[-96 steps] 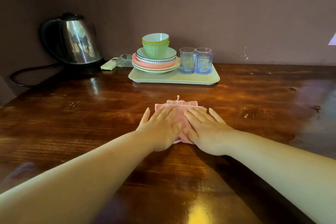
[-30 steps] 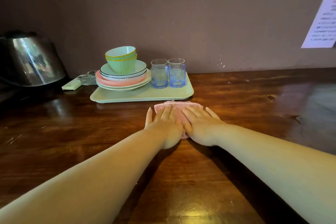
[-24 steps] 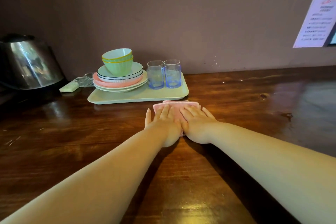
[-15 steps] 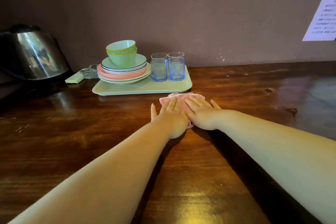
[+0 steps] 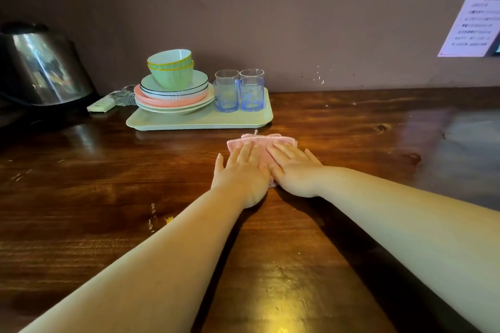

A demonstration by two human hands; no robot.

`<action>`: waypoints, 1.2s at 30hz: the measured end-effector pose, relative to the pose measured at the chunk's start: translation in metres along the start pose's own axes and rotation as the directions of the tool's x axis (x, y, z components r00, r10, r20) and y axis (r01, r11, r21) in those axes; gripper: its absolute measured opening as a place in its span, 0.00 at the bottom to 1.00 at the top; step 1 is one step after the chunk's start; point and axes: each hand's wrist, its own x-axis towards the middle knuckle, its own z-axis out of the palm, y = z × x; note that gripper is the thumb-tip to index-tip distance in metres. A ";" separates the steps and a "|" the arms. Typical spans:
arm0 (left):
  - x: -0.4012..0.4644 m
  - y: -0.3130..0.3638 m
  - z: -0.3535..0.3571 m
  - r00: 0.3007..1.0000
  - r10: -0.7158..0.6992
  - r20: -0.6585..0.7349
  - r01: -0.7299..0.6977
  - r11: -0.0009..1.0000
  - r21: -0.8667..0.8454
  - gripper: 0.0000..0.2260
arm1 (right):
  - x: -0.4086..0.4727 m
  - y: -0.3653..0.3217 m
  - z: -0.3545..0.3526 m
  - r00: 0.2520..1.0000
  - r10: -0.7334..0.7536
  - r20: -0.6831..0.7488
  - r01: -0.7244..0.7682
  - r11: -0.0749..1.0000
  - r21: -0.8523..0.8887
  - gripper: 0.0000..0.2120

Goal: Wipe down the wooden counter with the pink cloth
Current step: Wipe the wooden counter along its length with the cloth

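Observation:
A folded pink cloth (image 5: 261,140) lies flat on the dark glossy wooden counter (image 5: 338,138), just in front of the tray's front right corner. My left hand (image 5: 242,173) and my right hand (image 5: 293,170) rest side by side on the cloth, palms down and fingers stretched forward, pressing it to the wood. Only the cloth's far edge and a strip between my hands show; the rest is under my palms. Both forearms reach out from the near edge.
A pale green tray (image 5: 200,121) at the back holds stacked plates and bowls (image 5: 173,81) and two blue glasses (image 5: 239,92). A steel kettle (image 5: 43,67) stands at the far left beside a small pale remote-like object (image 5: 100,105). A printed sheet (image 5: 476,16) hangs on the wall.
Both hands have slid the cloth away from me across the counter, from the middle to just short of the tray's front right corner. The hands stay flat on it.

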 end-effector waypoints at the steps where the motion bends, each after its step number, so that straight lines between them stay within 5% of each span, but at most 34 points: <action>1: -0.002 0.002 -0.001 1.000 -0.002 0.014 0.002 1.000 0.011 0.26 | -0.004 0.000 0.000 1.000 0.005 0.001 -0.005 1.000 0.004 0.27; 10: -0.036 0.015 -0.001 0.990 0.072 0.119 -0.079 0.996 0.049 0.27 | -0.058 -0.007 0.005 0.999 0.036 0.035 -0.033 0.996 -0.084 0.29; 15: -0.033 0.027 -0.012 0.988 -0.019 0.150 0.016 1.000 0.022 0.26 | -0.056 -0.012 -0.005 0.997 0.059 0.039 -0.057 0.997 -0.054 0.28; 21: -0.052 0.019 0.007 0.982 0.110 0.156 -0.133 0.980 0.146 0.31 | -0.075 -0.001 0.017 1.000 0.009 0.012 -0.007 0.992 -0.124 0.29; 28: -0.009 0.033 -0.009 0.993 0.002 0.115 -0.012 0.996 0.086 0.29 | -0.031 0.005 -0.006 0.999 0.025 -0.023 -0.028 0.992 -0.127 0.29; 32: -0.015 0.028 0.003 0.983 0.092 0.157 -0.125 0.969 0.211 0.31 | -0.033 0.015 0.002 0.999 -0.035 -0.002 0.034 0.987 -0.156 0.30; 36: 0.008 0.028 -0.007 0.987 0.031 0.155 -0.058 0.983 0.176 0.31 | -0.009 0.020 -0.007 0.998 -0.055 -0.020 0.052 0.988 -0.148 0.30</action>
